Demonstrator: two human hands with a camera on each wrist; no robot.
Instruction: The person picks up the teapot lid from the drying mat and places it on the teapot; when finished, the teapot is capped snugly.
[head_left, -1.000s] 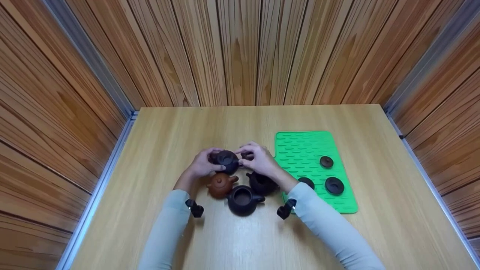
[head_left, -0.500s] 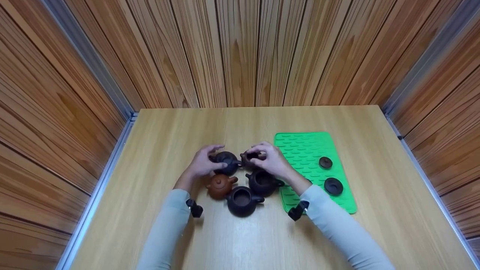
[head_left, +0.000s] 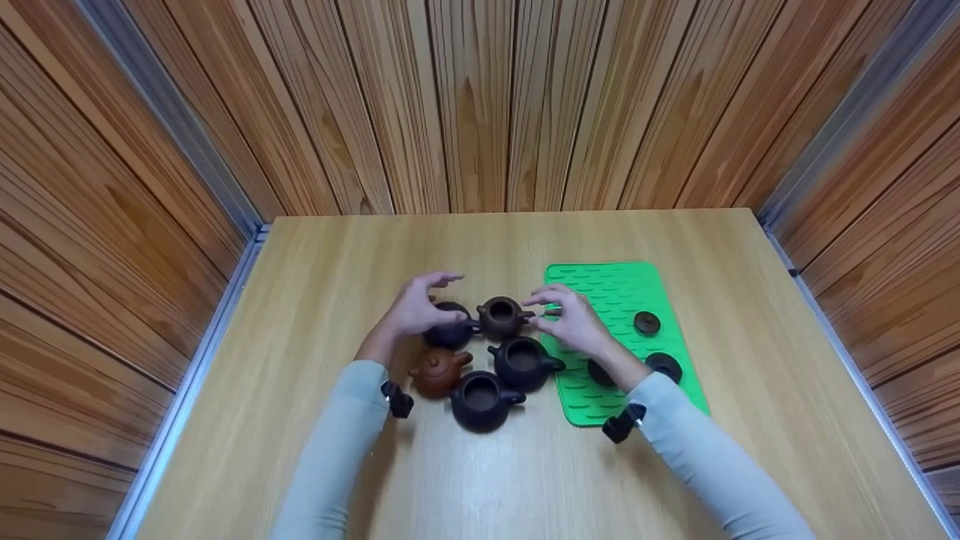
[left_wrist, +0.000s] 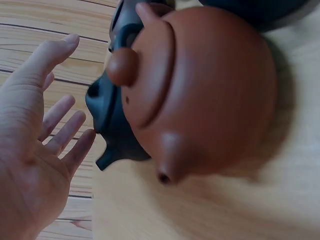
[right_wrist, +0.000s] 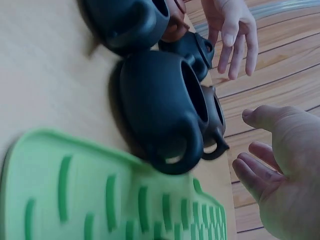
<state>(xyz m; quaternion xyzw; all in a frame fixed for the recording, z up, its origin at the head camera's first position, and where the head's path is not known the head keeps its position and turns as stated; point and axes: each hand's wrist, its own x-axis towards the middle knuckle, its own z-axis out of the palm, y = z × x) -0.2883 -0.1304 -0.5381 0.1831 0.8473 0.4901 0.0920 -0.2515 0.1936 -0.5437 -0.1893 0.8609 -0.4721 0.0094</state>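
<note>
My left hand (head_left: 412, 306) is spread over a dark lidded teapot (head_left: 444, 339); in the left wrist view its fingers are apart and grip nothing. A small dark brown teapot (head_left: 501, 327) without a lid stands to the right of it. Just right of that teapot's handle is my right hand (head_left: 576, 324), its fingers loosely bent and, in the right wrist view, holding nothing. Nearer to me sit a reddish-brown lidded teapot (left_wrist: 220, 90) and two black lidless teapots, one in front (head_left: 480, 418) and one by the mat (right_wrist: 155, 95).
A green ribbed mat (head_left: 600, 281) lies to the right of the teapots. On it rest a small brown lid (head_left: 646, 323) and black lids (head_left: 664, 365), one partly hidden by my right wrist. Wooden panels (head_left: 480, 105) wall the table's back and sides.
My right hand has drawn back to the right from the lidded dark teapot, past the small brown one. My left hand has let go of the dark teapot and lifted.
</note>
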